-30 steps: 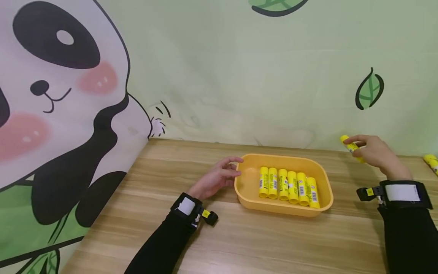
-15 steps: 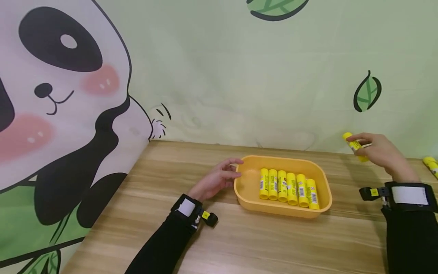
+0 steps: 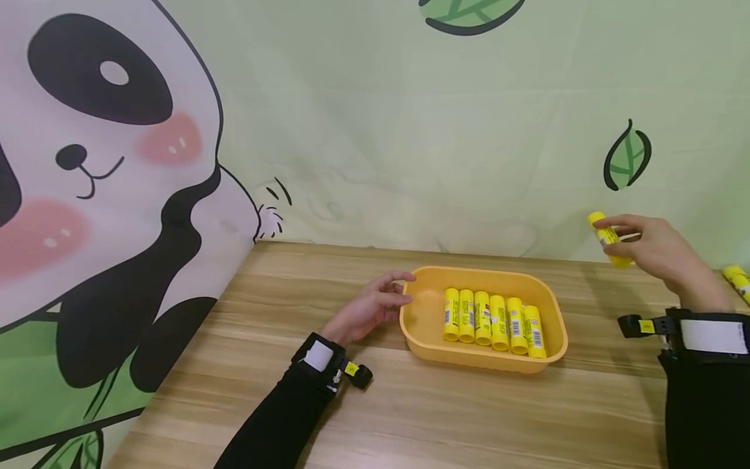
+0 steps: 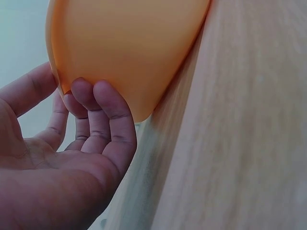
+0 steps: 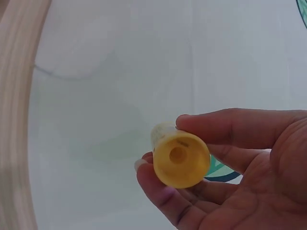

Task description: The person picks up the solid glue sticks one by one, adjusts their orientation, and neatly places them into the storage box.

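In the head view my right hand (image 3: pixel 659 251) holds a yellow glue stick (image 3: pixel 608 240) between thumb and fingers, raised above the back of the table at the right. The right wrist view shows its round yellow end (image 5: pixel 182 163) with a small hollow in the middle. An orange-yellow plastic tray (image 3: pixel 430 345) stands in the middle, and several glue sticks (image 3: pixel 483 318) lie side by side in it, towards its right part. My left hand (image 3: pixel 375 306) grips the tray's left end. Curled fingertips (image 4: pixel 103 91) touch its outer wall in the left wrist view.
Another yellow stick-shaped object (image 3: pixel 737 281) lies at the right edge of view, partly cut off. The wooden table (image 3: pixel 469 417) meets a green wall (image 3: pixel 375 130) printed with a panda and leaves. The tray's left part shows bare floor.
My right hand has lifted the glue stick higher and moved slightly to the right. The left hand and the tray have stayed in place.
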{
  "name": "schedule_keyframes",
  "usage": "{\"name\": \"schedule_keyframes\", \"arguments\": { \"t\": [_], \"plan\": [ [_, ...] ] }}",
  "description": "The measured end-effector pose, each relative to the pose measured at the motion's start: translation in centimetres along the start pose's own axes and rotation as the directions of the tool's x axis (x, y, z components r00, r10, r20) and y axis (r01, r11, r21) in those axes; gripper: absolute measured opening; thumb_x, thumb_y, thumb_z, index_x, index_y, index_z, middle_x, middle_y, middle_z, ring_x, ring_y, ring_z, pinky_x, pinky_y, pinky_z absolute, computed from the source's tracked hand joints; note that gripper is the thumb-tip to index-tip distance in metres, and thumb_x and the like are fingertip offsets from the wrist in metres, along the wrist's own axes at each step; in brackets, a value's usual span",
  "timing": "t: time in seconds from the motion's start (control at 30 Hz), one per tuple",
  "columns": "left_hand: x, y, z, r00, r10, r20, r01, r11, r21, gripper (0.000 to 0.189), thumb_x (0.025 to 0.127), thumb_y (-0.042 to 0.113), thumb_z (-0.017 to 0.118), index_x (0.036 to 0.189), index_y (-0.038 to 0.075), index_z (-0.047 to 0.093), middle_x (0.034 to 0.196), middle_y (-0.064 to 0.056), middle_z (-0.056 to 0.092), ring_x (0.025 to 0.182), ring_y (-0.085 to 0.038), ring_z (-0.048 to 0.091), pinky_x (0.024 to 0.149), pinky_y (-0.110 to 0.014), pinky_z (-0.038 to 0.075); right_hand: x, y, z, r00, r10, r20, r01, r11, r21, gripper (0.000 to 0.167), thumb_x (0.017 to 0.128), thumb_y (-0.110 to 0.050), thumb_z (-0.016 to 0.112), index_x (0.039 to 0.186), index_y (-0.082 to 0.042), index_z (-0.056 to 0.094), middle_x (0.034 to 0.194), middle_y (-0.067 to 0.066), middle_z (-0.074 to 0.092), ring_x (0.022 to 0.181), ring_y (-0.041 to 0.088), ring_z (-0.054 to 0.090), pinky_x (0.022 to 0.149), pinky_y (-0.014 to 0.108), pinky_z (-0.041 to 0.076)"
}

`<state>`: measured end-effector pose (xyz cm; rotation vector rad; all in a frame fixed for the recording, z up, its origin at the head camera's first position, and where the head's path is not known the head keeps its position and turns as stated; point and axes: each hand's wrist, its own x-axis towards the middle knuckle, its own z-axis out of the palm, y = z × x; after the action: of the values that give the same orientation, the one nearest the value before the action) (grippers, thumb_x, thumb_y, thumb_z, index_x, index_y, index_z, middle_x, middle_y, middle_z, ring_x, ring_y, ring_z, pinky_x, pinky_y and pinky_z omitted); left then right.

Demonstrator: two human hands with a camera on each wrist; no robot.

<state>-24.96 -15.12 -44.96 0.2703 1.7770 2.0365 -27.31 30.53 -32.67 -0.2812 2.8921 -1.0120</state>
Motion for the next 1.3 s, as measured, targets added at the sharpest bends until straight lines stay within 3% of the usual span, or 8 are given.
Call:
{"name": "schedule_keyframes", "arguments": {
  "t": [0.17,0.33,0.43,0.77,1.07,1.3],
  "plan": [
    [0.0,0.0,0.0,1.0,0.004,0.001,-0.004,1.0,0.005,0.044,0.101,0.005,0.061,0.143,0.004,0.051,0.105,-0.005,0.053,0.095,-0.019,0.057,0.079,-0.028,0.052,-0.2,-0.8,0.2,1.0,-0.006,-0.026,0.006,1.0,0.002,0.051,0.107,-0.015,0.055,0.151,0.007,0.042,0.144,0.041,0.038,0.123,0.056,0.047,0.074,0.033,0.047],
    [-0.1,0.1,0.1,1.0,0.004,-0.003,-0.004,1.0,0.0,0.044,0.1,0.004,0.06,0.144,0.004,0.051,0.106,-0.005,0.054,0.096,-0.02,0.057,0.08,-0.028,0.053,-0.3,-1.9,0.4,1.0,-0.008,-0.01,0.008,1.0,0.013,0.053,0.107,-0.018,0.057,0.152,0.006,0.041,0.145,0.039,0.039,0.125,0.055,0.047,0.088,0.054,0.048],
    [-0.2,0.1,0.1,1.0,0.004,-0.003,-0.004,1.0,0.002,0.044,0.101,0.004,0.06,0.144,0.004,0.051,0.106,-0.005,0.053,0.096,-0.02,0.057,0.08,-0.028,0.053,-0.3,-2.6,0.5,1.0,-0.016,0.014,0.016,1.0,0.015,0.054,0.107,-0.019,0.058,0.153,0.005,0.041,0.145,0.038,0.039,0.126,0.055,0.046,0.093,0.061,0.045],
    [-0.2,0.1,0.1,1.0,-0.002,-0.009,0.002,1.0,0.007,0.043,0.101,0.004,0.06,0.143,0.005,0.053,0.106,-0.005,0.053,0.096,-0.02,0.057,0.082,-0.028,0.053,-0.4,-4.4,1.6,0.998,-0.041,0.048,0.039,0.999,0.03,0.054,0.106,-0.018,0.06,0.152,0.002,0.042,0.146,0.036,0.041,0.127,0.054,0.047,0.095,0.063,0.045],
    [-0.3,0.1,0.1,1.0,-0.003,-0.011,0.003,1.0,0.003,0.043,0.1,0.004,0.06,0.143,0.006,0.052,0.106,-0.005,0.052,0.097,-0.019,0.057,0.082,-0.028,0.053,-0.1,-5.5,2.6,0.994,-0.097,0.054,0.097,0.995,0.01,0.049,0.104,-0.017,0.063,0.147,0.001,0.05,0.143,0.034,0.048,0.123,0.051,0.053,0.09,0.055,0.051],
    [-0.2,0.0,0.1,1.0,0.004,-0.004,-0.004,1.0,-0.006,0.044,0.101,0.004,0.06,0.144,0.004,0.051,0.105,-0.004,0.052,0.096,-0.02,0.056,0.082,-0.029,0.054,0.0,-6.6,3.6,0.989,-0.124,0.074,0.125,0.992,0.001,0.049,0.103,-0.018,0.064,0.147,0.0,0.051,0.142,0.033,0.05,0.122,0.051,0.054,0.091,0.059,0.053]
  ]
}}
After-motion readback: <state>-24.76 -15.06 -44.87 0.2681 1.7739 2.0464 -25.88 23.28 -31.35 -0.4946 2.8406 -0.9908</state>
